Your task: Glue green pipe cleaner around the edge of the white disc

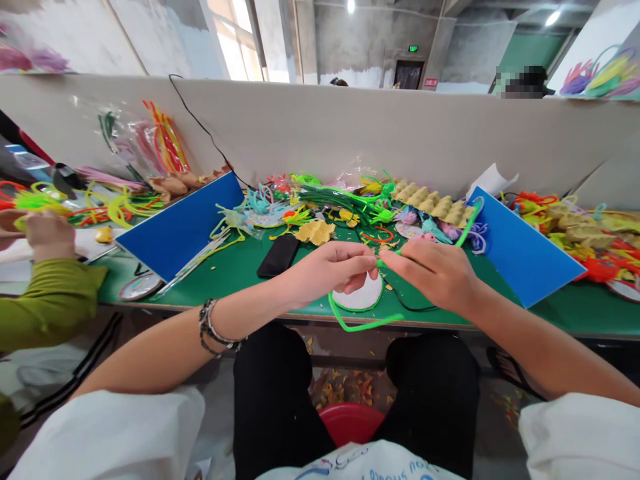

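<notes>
Both hands meet over the front part of the green table (227, 273), pinching a bright green fuzzy stem (367, 326). My left hand (345, 265) is closed on it, thumb and fingers pressed together. Just to the right, my right hand (434, 272) is closed on the same stem, fingertips close to the left ones. One bent end of the stem hangs below the hands; another green length rises behind my right hand to the upper right. Under the hands lies a round white disc (357, 293) with a green edge, partly covered by my left hand.
A black phone (279, 256) lies left of the hands. Blue boards stand at left (183, 227) and right (525, 250). Colourful stems and an egg-carton piece (435, 203) are heaped behind. At far left is another person's hand (50, 235). A red basin (351, 421) sits below.
</notes>
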